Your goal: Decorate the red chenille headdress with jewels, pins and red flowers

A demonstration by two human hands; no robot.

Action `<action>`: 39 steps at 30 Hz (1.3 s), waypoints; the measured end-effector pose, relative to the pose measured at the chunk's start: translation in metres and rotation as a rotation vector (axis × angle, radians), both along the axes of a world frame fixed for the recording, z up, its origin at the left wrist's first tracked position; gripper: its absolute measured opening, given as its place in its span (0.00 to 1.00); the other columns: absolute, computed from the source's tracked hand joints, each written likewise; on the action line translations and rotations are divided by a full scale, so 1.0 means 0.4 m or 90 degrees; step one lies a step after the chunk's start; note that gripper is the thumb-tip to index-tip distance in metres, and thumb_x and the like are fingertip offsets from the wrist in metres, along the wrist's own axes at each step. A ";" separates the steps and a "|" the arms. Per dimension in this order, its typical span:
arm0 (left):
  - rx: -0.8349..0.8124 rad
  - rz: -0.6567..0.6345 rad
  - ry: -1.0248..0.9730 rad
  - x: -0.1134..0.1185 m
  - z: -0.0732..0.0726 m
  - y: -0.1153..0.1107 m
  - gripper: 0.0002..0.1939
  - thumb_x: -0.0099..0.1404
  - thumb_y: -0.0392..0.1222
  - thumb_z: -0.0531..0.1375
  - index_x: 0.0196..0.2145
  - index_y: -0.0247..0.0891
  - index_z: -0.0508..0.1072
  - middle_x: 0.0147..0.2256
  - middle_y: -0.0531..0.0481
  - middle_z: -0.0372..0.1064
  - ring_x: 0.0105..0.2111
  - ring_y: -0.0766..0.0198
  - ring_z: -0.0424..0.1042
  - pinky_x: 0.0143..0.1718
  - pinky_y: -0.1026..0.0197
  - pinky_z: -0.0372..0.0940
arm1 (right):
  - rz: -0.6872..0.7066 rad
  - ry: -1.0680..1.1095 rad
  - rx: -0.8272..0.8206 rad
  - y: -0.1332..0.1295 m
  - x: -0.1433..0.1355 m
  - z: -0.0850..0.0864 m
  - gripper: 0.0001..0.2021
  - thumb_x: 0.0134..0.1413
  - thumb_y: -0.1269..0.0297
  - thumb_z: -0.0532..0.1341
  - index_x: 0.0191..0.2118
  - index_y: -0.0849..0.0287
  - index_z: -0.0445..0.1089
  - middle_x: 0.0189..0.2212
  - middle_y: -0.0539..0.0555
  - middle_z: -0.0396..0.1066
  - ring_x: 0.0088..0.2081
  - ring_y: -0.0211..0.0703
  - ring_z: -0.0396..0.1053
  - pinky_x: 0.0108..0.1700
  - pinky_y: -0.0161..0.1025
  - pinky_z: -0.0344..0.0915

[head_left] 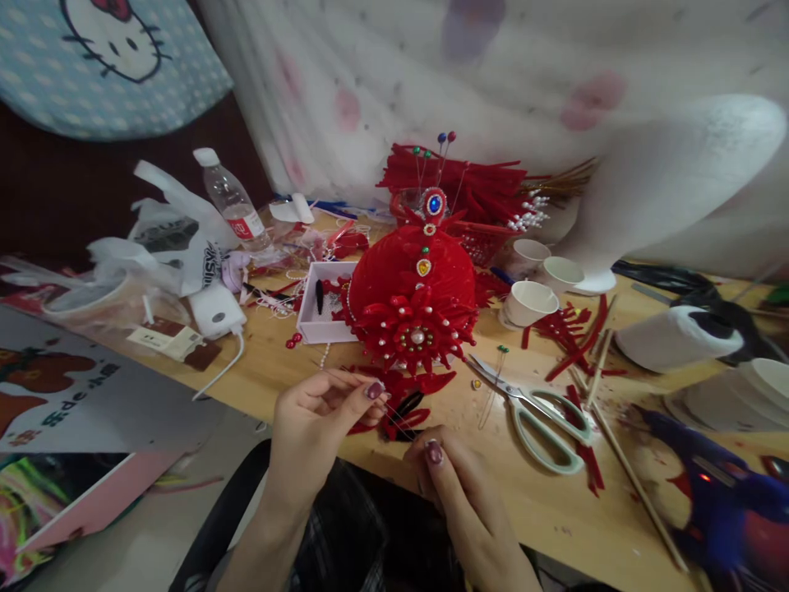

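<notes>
At the front edge of the table, my left hand (324,423) pinches a thin pale wire or thread (399,417) between thumb and fingers. This strand runs down to my right hand (453,485), whose fingers are curled closed around its other end. Just beyond them stands a red velvet headpiece (400,271) on a rounded form, with a large beaded flower (417,335) in front and a blue gem (434,203) on top. Red velvet petals (425,384) and black clips (403,405) lie beneath my hands. Whether a bead sits in my left fingertips is too small to tell.
Scissors (523,403) lie to the right, near paper cups (528,304), a thread cone (675,339) and a blue glue gun (721,493) with a red light. Leftward are a white box (311,321), a plug adapter (217,311) and a water bottle (231,197).
</notes>
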State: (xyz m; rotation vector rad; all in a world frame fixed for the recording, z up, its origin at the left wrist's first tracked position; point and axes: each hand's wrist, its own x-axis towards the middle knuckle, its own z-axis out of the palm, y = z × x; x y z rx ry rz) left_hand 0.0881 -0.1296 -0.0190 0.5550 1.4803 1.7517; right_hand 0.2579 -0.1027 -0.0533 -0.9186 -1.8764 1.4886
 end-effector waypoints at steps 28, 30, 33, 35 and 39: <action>-0.006 -0.086 -0.085 0.002 -0.025 0.000 0.09 0.52 0.43 0.72 0.26 0.35 0.80 0.23 0.50 0.79 0.22 0.70 0.76 0.26 0.73 0.72 | -0.007 -0.053 0.303 0.015 -0.015 -0.020 0.12 0.67 0.64 0.54 0.31 0.56 0.67 0.23 0.46 0.69 0.24 0.33 0.68 0.29 0.28 0.61; -0.015 -0.090 -0.078 -0.001 -0.024 -0.001 0.08 0.53 0.42 0.72 0.26 0.35 0.80 0.23 0.50 0.79 0.22 0.69 0.76 0.25 0.72 0.71 | -0.010 -0.068 0.304 0.013 -0.012 -0.018 0.12 0.67 0.63 0.54 0.30 0.56 0.66 0.23 0.46 0.69 0.24 0.34 0.68 0.29 0.29 0.61; -0.021 -0.100 -0.061 -0.002 -0.017 -0.003 0.06 0.53 0.40 0.71 0.26 0.35 0.80 0.23 0.50 0.79 0.22 0.69 0.76 0.25 0.72 0.71 | 0.019 -0.096 0.306 0.013 -0.011 -0.014 0.14 0.67 0.62 0.53 0.29 0.56 0.64 0.22 0.47 0.67 0.24 0.34 0.65 0.29 0.30 0.59; -0.013 -0.101 -0.032 0.000 -0.011 -0.006 0.04 0.54 0.38 0.70 0.26 0.35 0.80 0.23 0.51 0.78 0.22 0.69 0.75 0.25 0.72 0.71 | 0.040 -0.120 0.287 0.016 -0.011 -0.008 0.16 0.68 0.62 0.52 0.26 0.57 0.62 0.20 0.46 0.64 0.22 0.33 0.62 0.27 0.30 0.57; -0.005 -0.095 0.040 0.002 -0.003 -0.014 0.03 0.54 0.35 0.69 0.24 0.35 0.79 0.22 0.52 0.76 0.21 0.70 0.74 0.25 0.72 0.71 | 0.053 -0.141 0.198 0.028 -0.013 0.006 0.20 0.68 0.58 0.51 0.23 0.57 0.58 0.18 0.45 0.60 0.20 0.32 0.58 0.24 0.30 0.54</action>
